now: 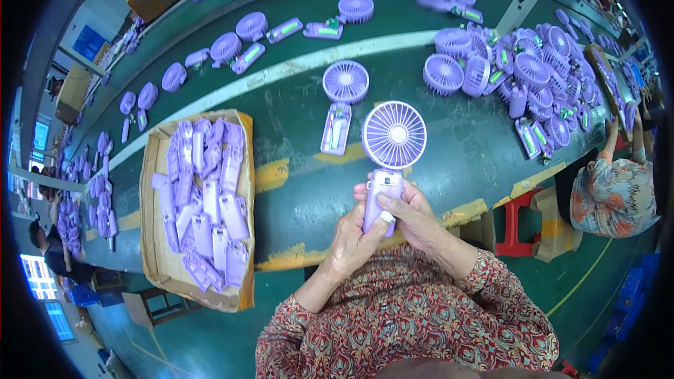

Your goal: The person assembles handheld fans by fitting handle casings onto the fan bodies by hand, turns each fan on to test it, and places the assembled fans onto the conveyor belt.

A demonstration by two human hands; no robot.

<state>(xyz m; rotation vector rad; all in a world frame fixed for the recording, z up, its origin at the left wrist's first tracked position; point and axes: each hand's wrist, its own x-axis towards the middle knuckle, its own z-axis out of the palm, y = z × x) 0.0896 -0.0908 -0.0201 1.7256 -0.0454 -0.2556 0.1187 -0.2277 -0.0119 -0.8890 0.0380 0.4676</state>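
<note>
Gripping one purple handheld fan (388, 161) upright, both hands were closed on its handle.
Left hand (353, 238) clasped low; right hand (411, 214) thumb pressed the front.

Bright light falls from above me, everything looks sharp in the middle, but the edges bend round and go dark and a little blurry.

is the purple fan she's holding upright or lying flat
Upright: the purple fan has its round head above the handle, which both the left hand and right hand grip.
</note>
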